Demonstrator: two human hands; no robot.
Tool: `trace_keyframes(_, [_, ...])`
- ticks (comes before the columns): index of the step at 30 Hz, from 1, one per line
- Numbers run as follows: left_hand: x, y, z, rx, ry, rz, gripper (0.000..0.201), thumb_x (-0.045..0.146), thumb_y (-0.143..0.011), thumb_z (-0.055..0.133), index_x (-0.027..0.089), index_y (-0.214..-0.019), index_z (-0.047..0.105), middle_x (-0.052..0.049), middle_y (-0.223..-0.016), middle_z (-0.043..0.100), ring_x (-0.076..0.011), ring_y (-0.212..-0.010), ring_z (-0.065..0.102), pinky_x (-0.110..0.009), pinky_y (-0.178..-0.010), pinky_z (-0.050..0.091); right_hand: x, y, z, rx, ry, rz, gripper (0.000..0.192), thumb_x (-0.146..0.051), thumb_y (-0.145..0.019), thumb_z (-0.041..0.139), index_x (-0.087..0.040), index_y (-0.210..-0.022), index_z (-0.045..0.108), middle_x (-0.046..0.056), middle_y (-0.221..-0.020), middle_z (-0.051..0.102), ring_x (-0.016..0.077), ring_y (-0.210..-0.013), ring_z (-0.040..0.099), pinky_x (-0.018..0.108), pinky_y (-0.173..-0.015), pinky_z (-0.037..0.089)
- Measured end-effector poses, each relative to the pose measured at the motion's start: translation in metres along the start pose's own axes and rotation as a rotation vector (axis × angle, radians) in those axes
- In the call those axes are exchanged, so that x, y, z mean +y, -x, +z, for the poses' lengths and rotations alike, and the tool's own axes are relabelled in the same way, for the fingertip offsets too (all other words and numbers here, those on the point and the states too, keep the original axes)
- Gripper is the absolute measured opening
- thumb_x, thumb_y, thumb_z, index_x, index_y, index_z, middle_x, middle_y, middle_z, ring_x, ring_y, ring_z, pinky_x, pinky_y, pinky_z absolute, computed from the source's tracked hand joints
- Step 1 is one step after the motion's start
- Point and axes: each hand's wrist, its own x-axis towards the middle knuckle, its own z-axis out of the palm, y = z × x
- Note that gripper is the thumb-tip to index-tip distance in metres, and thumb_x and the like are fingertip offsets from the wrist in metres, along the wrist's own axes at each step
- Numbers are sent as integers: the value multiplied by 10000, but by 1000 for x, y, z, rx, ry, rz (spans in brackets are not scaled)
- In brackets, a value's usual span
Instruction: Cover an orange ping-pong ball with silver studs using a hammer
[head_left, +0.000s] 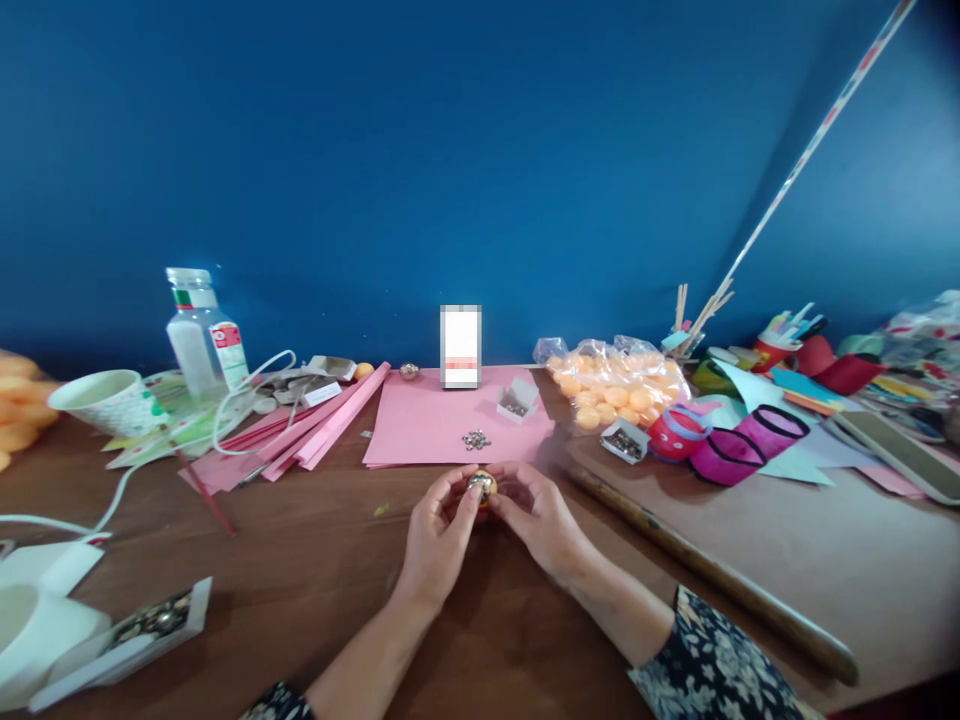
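My left hand point(439, 530) and my right hand point(536, 515) meet at the middle of the brown table, both pinching a small orange ball point(481, 487) studded with shiny silver pins. Just beyond them lies a pink paper sheet point(420, 425) with a small heap of silver pins point(475, 439) and an open little white pin box point(517, 400) on it. A clear bag of orange balls point(615, 385) sits to the right of the sheet.
Pink paper strips point(315, 430), a plastic bottle point(201, 330), a paper cup point(112, 402) and a white cable point(124, 480) crowd the left. A long wooden stick point(705, 565) runs diagonally at right, past red and magenta paper crafts point(724, 440). A white box point(135, 630) lies front left.
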Motion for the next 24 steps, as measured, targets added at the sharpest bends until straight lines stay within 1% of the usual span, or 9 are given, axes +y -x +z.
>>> trace_keyframes(5, [-1, 1, 0, -18, -42, 62, 307, 297, -723, 583, 161, -998, 577, -92, -1025, 635, -204, -886, 611, -335, -776, 497, 1, 1, 2, -2, -123, 83, 226, -296, -738, 604, -176, -919, 544, 21, -849, 600, 127, -732, 576, 280, -702, 479])
trace_keyframes(9, [0, 2, 0, -38, -89, 102, 285, 272, -726, 583, 164, -990, 582, -85, -1033, 630, -199, -914, 600, -334, -832, 470, 0, 1, 1, 7, -66, 36, 241, -274, -711, 632, -185, -916, 541, 12, -828, 604, 133, -766, 571, 274, -725, 469])
trace_keyframes(11, [0, 2, 0, -54, -70, 84, 292, 266, -726, 587, 166, -1000, 577, -80, -1036, 628, -195, -928, 594, -342, -860, 455, -1, 1, 0, 17, -3, -2, 245, -266, -711, 629, -186, -927, 546, 22, -867, 606, 143, -811, 567, 275, -747, 464])
trace_keyframes(13, [0, 2, 0, -68, 5, 33, 295, 276, -737, 577, 171, -1013, 569, -75, -1043, 625, -194, -936, 589, -354, -865, 453, -1, 1, -1, 15, 31, -18, 242, -275, -724, 613, -183, -939, 551, 31, -890, 607, 151, -829, 567, 282, -755, 463])
trace_keyframes(16, [0, 1, 1, -57, 141, -52, 300, 309, -750, 556, 170, -1015, 571, -73, -1025, 632, -193, -916, 596, -364, -840, 470, -3, 1, -1, 15, 21, 1, 251, -303, -744, 591, -178, -959, 555, 41, -896, 616, 164, -841, 574, 293, -763, 464])
trace_keyframes(18, [1, 1, 1, -43, 185, -83, 308, 319, -740, 566, 168, -1008, 580, -73, -1014, 636, -189, -893, 602, -355, -818, 481, -5, 1, -1, 27, 2, 24, 258, -326, -756, 577, -177, -966, 562, 44, -894, 622, 169, -843, 577, 295, -761, 466])
trace_keyframes(21, [1, 1, 1, -31, 201, -92, 295, 307, -728, 587, 172, -990, 594, -67, -1006, 636, -173, -865, 604, -333, -796, 488, -6, 1, 0, 50, -33, 53, 263, -350, -757, 575, -176, -954, 573, 45, -888, 624, 166, -828, 577, 286, -738, 471])
trace_keyframes(24, [1, 1, 0, -32, 212, -76, 281, 292, -723, 597, 175, -979, 603, -60, -996, 638, -167, -869, 599, -334, -814, 481, -5, 1, 0, 37, -74, 54, 263, -344, -753, 588, -175, -954, 569, 45, -893, 624, 166, -839, 576, 293, -764, 464])
